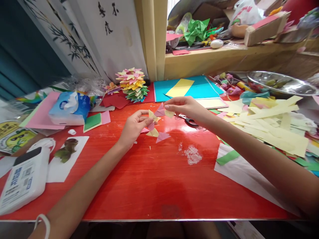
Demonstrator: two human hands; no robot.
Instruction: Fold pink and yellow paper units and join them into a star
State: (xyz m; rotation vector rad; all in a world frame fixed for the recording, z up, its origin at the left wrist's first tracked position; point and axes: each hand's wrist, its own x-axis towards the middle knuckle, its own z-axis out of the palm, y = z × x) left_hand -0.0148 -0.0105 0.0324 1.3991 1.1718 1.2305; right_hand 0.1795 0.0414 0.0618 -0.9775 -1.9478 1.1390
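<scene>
Over the red table [154, 179], my left hand [132, 127] is closed on a small curved chain of folded paper triangles [153, 133], pink and pale yellow. The part inside the fingers is hidden. My right hand [184, 107] pinches the chain's upper right end, by a pink triangle [160, 110] and a pale yellow triangle [169, 113]. Whether these two are fully joined to the rest I cannot tell. Behind the hands stands a tiered ornament of folded paper [133, 84], pink, yellow, orange and green. Scissors [191, 122] lie partly under my right forearm.
Paper strips [271, 122] pile up at right beside a metal bowl [281, 83]. A blue sheet [159, 91] with a yellow sheet [180, 87] lies at the back. Left are a tissue pack [71, 108], a white box [27, 179] and white paper [56, 171] holding dark scraps [66, 150].
</scene>
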